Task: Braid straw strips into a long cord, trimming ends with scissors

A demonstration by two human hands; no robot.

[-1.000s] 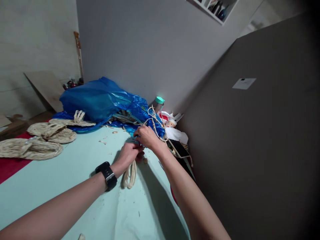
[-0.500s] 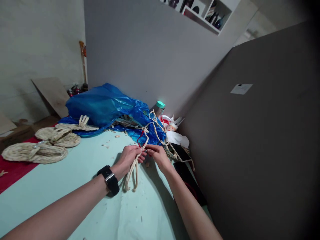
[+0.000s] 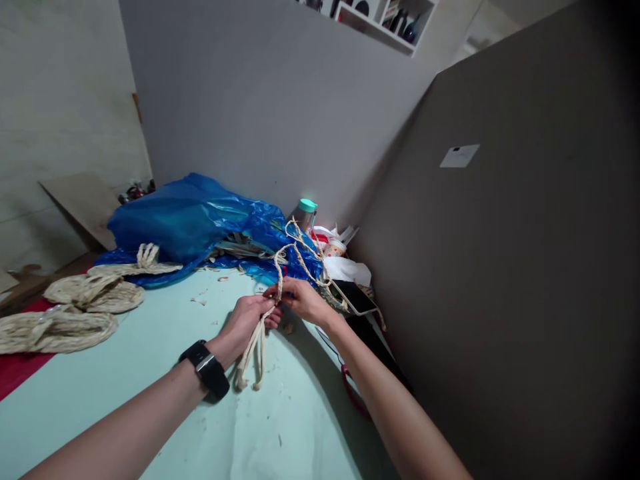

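Observation:
My left hand (image 3: 253, 321) is closed on a braided straw cord (image 3: 279, 261), pinching it low down. Loose cord tails hang below that hand over the table, and the upper length loops away toward a blue plastic bag. My right hand (image 3: 304, 300) is closed too, its fingertips against the cord beside the left fingers. A bit of red string (image 3: 285, 271) shows just above the right fingers. What the right fingertips pinch is hidden. A black watch (image 3: 206, 370) is on my left wrist.
Woven straw soles (image 3: 63, 330) lie at left on red cloth (image 3: 23, 373). The blue plastic bag (image 3: 175, 213) spreads along the back. A bottle with a green lid (image 3: 306, 207), a dark-screened device (image 3: 353, 297) and red-handled scissors (image 3: 350, 387) are at right, near a grey partition (image 3: 500, 267).
My right hand has moved left across the cord, its fingers reaching past it. Less red string shows. The view has shifted, uncovering the scissors, while my left hand keeps its hold.

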